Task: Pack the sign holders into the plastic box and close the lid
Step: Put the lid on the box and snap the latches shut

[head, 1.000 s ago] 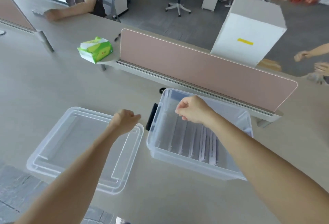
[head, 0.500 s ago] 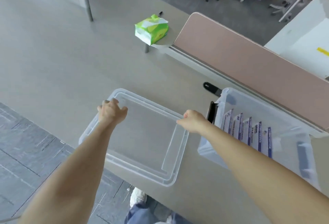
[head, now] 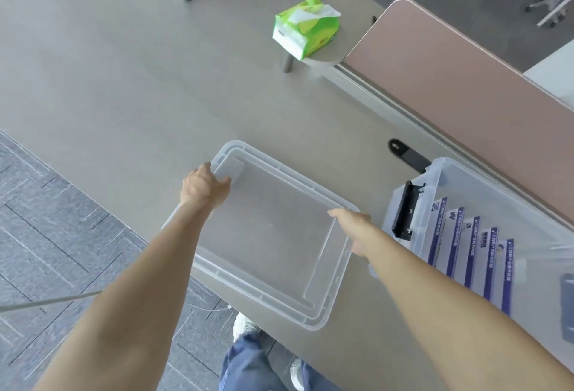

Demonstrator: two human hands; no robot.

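An open office lies behind, with a pale grey tabletop running out to a pink divider panel; the fingers of the left hand curl over the far left edge of the clear lid, closed on its rim, while the right hand rests on the lid's right edge near the far corner, its fingers bent over the rim on the side turned away, so how firmly they grip I cannot tell; the lid lies flat, underside up, on the tabletop, its near corner jutting past the table edge above the carpet; just beside it to the right stands the plastic box, open, with a black latch on its near end; inside, the sign holders stand in a row, their blue-edged inserts showing; a green tissue pack sits well apart near the divider. In my judgement the packing looks done, since no holders are seen loose on the tabletop; what is left is to lift the lid, turn it over, seat it on the box and fasten the latches.
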